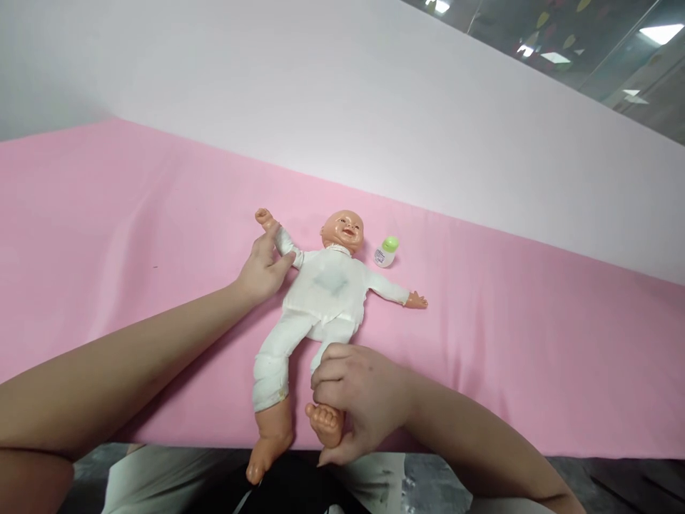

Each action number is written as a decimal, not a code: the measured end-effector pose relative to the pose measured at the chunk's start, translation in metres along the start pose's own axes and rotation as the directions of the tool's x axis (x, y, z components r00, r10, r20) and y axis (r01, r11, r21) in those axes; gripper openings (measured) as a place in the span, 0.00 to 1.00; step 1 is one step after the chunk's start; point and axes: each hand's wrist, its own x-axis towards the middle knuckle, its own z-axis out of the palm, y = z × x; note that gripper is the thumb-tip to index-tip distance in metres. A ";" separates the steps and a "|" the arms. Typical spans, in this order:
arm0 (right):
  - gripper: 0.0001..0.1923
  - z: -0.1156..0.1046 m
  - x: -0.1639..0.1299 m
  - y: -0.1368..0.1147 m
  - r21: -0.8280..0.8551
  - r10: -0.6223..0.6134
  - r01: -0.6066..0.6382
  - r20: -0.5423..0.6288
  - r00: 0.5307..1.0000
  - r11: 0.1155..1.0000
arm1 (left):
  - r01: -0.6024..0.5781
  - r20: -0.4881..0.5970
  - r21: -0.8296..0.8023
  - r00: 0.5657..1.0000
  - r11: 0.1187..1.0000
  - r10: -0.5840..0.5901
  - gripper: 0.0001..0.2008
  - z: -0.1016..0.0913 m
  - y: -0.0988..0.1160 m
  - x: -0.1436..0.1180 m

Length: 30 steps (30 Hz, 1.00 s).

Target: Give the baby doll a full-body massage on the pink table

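Observation:
A baby doll (335, 285) with a smooth bald head and white cloth body and limbs lies on its back on the pink cover. A greyish stain marks its chest. My left hand (264, 268) is closed around the doll's sleeved arm at the left, thumb on the near side and fingers beyond. Lower down, my right hand (364, 392) wraps around the doll's leg at the right, just above the foot, whose toes show under my fingers. The doll's other leg hangs a little over the near edge.
A small white bottle (384, 255) with a light green cap stands or lies beside the doll's head; its exact pose is hard to tell. The pink padded surface (514, 357) meets a white wall (321, 93) behind. Glass panels (578, 57) with reflections are at the upper right.

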 end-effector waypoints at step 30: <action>0.25 -0.020 -0.009 0.005 -0.260 0.015 -0.223 -0.618 0.786 0.939 | -0.088 0.079 0.058 0.993 0.994 0.083 0.36 -0.006 0.027 -0.013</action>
